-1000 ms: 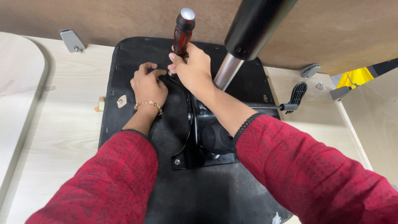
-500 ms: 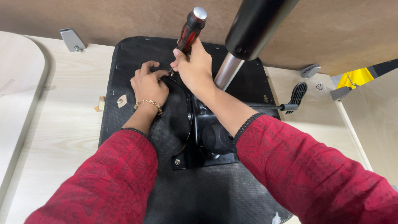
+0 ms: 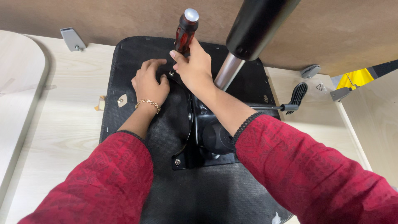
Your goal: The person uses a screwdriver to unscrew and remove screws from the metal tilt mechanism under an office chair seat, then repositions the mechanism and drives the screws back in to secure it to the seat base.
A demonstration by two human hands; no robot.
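- R hand: fingers wrapped tight round screwdriver, held upright, tip hidden behind them.
- L hand: fingers spread flat on seat, just beside the tip, holding nothing.
- Seat lies upside down on counter.

Right hand wraps a dark red screwdriver, standing upright on a black metal plate. Left hand rests flat just beside it on the upturned black seat base, on a pale desk.
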